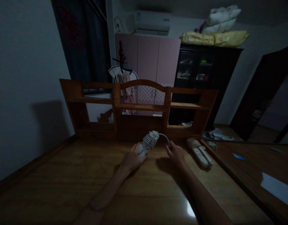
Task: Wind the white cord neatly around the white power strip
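Observation:
A white power strip (147,143) with its cord wound round it lies on the wooden desk (87,175), just in front of the shelf unit. My left hand (132,158) grips the strip's near end, fingers curled on it. My right hand (176,153) pinches the loose loop of white cord (164,137) that arcs from the strip's far end. A second white power strip (200,152) lies to the right of my right hand, not touched.
A low wooden shelf unit (139,107) stands along the desk's back edge. To the right is a lower dark surface (256,168) with papers. Behind stand a pink wardrobe (153,59), a dark cabinet (200,72) with bedding on top, and a wall air conditioner (152,22).

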The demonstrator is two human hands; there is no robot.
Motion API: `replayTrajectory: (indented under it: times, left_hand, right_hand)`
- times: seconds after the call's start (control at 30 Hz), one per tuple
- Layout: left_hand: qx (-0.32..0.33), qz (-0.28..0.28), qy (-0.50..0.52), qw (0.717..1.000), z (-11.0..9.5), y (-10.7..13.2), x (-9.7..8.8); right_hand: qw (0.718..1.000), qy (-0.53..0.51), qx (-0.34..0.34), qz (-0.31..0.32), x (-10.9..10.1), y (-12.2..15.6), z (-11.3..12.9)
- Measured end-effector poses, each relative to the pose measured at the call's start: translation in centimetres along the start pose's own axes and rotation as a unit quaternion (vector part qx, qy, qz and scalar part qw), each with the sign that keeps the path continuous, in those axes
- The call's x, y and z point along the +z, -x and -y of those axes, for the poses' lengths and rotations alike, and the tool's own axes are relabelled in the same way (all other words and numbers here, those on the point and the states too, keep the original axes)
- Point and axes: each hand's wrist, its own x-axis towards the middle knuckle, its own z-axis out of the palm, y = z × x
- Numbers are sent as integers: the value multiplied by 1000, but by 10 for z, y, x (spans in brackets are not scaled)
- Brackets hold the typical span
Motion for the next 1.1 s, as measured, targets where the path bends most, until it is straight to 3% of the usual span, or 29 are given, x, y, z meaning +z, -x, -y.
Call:
replayTrajectory:
  times: [0.23, 0.53, 0.73, 0.83, 0.93, 1.03, 1.1]
  left_hand:
    - [-81, -39, 33, 995, 5, -4, 7]
    - [-124, -22, 92, 988, 2, -2, 6]
    - [-118, -31, 121, 985, 1, -2, 6]
    - [-119, -18, 138, 983, -1, -2, 4]
    - [-113, -20, 132, 985, -4, -1, 2]
    - [-55, -27, 118, 991, -6, 0, 0]
    - [14, -22, 107, 994, -9, 2, -3]
  right_hand:
    - [998, -35, -3, 57, 0, 2, 6]
    - [991, -31, -3, 132, 7, 7, 6]
    - [996, -68, -25, 58, -2, 7, 13]
    - [989, -137, -46, 19, -8, 5, 25]
    - [951, -301, -53, 44, -7, 5, 40]
    - [848, -506, -10, 156, -1, 7, 53]
    - [785, -585, 27, 201, 4, 8, 57]
